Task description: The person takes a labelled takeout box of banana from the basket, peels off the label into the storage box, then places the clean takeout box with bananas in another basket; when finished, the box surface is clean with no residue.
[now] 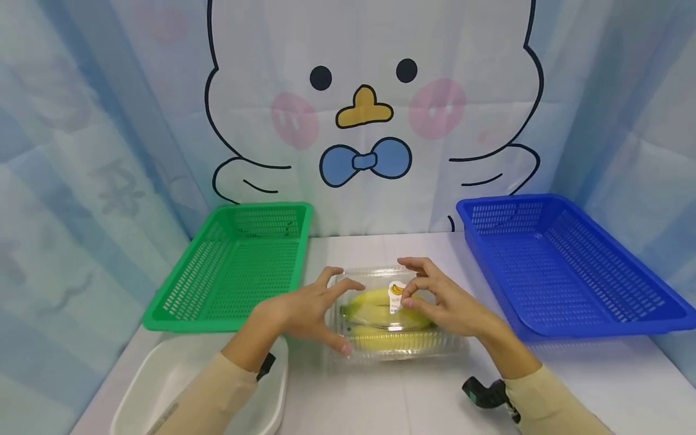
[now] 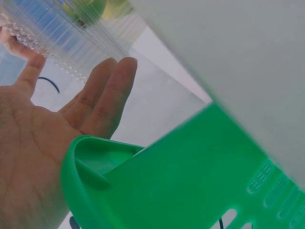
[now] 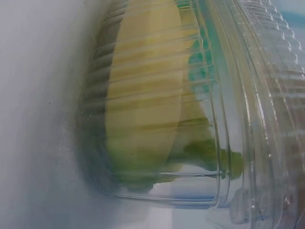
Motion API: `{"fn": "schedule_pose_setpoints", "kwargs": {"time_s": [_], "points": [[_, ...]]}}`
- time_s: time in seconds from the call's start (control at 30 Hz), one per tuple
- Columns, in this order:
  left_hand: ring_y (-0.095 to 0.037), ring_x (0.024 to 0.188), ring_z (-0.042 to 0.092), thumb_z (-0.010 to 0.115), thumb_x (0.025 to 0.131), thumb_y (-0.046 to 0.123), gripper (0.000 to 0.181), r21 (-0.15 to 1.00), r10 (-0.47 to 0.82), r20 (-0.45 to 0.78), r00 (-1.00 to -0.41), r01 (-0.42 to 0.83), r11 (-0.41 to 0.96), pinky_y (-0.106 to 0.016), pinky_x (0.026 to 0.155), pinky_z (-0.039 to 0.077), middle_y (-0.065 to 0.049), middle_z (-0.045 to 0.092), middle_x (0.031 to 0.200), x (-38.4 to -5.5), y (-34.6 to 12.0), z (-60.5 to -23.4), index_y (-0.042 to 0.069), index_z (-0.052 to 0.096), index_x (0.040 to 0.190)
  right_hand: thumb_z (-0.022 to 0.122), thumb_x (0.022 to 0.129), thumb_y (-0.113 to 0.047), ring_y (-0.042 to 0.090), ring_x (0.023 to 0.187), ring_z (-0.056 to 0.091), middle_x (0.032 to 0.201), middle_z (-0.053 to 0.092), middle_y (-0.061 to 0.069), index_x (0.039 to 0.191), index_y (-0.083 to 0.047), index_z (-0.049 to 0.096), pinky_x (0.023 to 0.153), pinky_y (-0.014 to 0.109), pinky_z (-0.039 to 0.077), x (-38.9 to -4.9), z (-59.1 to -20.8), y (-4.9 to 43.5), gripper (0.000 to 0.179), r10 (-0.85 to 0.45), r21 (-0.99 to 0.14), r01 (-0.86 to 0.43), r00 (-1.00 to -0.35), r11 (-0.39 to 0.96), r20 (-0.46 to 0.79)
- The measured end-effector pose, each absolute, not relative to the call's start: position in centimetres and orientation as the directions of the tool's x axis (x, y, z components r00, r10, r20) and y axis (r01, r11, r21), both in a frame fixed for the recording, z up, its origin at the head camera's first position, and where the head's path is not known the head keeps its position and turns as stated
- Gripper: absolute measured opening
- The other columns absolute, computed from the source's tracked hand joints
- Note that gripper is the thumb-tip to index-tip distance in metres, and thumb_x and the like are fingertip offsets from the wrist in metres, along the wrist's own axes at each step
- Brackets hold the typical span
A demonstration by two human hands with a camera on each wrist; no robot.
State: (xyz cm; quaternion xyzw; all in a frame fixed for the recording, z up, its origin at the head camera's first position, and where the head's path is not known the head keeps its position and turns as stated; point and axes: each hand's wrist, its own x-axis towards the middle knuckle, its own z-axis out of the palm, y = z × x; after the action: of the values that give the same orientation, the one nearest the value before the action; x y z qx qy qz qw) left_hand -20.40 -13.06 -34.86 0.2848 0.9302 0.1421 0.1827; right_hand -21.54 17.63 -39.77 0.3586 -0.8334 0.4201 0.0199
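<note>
Head view: a clear container (image 1: pixel 391 356) of bananas (image 1: pixel 375 313) lay on the counter (image 1: pixel 348 405), just below the centre of the frame. A creased or skewed label (image 1: pixel 395 295) was the likeliest fault, should the right hand (image 1: pixel 448 303) have tugged or twisted it; the light container, if poorly braced, might also have slid. The right hand extended from the lower right, thumb and index fingertip pinched narrowly at the label's right edge. The left hand (image 1: pixel 311 311) was spread wide at the container's left side, thumb lowermost; firm contact could not be confirmed.
</note>
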Motion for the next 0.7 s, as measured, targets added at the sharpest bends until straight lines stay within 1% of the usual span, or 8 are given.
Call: {"fn": "schedule_pose_setpoints", "kwargs": {"time_s": [0.17, 0.27, 0.43, 0.7], "points": [[-0.037, 0.135, 0.050, 0.084, 0.073, 0.065, 0.098, 0.360, 0.576, -0.268, -0.772, 0.474, 0.803, -0.055, 0.097, 0.053, -0.009, 0.011, 0.168, -20.40, -12.95, -34.91, 0.046, 0.031, 0.153, 0.068, 0.101, -0.016, 0.047, 0.154, 0.013, 0.162, 0.034, 0.012, 0.090, -0.023, 0.072, 0.112, 0.080, 0.017, -21.38, -39.78, 17.67, 0.013, -0.580, -0.684, -0.614, -0.743, 0.394, 0.333], [-0.038, 0.135, 0.050, 0.085, 0.073, 0.065, 0.098, 0.357, 0.573, -0.269, -0.774, 0.473, 0.806, -0.056, 0.098, 0.052, -0.009, 0.012, 0.168, -20.37, -12.95, -34.90, 0.045, 0.032, 0.153, 0.068, 0.100, -0.016, 0.046, 0.156, 0.006, 0.161, 0.035, 0.010, 0.090, -0.023, 0.071, 0.112, 0.081, 0.013, -21.29, -39.79, 17.65, 0.013, -0.577, -0.678, -0.615, -0.745, 0.402, 0.334], [-0.038, 0.133, 0.052, 0.085, 0.073, 0.065, 0.098, 0.355, 0.578, -0.266, -0.771, 0.479, 0.803, -0.055, 0.096, 0.053, -0.010, 0.015, 0.167, -20.36, -12.92, -34.90, 0.044, 0.033, 0.154, 0.068, 0.100, -0.016, 0.044, 0.156, 0.007, 0.160, 0.037, 0.009, 0.089, -0.023, 0.071, 0.113, 0.080, 0.013, -21.21, -39.78, 17.54, 0.013, -0.565, -0.673, -0.618, -0.749, 0.406, 0.347], [-0.035, 0.131, 0.053, 0.085, 0.072, 0.065, 0.101, 0.347, 0.587, -0.246, -0.771, 0.496, 0.796, -0.052, 0.095, 0.054, -0.010, 0.020, 0.164, -20.50, -12.98, -34.82, 0.051, 0.028, 0.154, 0.069, 0.099, -0.016, 0.042, 0.155, 0.010, 0.159, 0.040, 0.007, 0.089, -0.022, 0.073, 0.112, 0.080, 0.015, -21.26, -39.76, 17.53, 0.012, -0.541, -0.682, -0.613, -0.758, 0.399, 0.365]]}}
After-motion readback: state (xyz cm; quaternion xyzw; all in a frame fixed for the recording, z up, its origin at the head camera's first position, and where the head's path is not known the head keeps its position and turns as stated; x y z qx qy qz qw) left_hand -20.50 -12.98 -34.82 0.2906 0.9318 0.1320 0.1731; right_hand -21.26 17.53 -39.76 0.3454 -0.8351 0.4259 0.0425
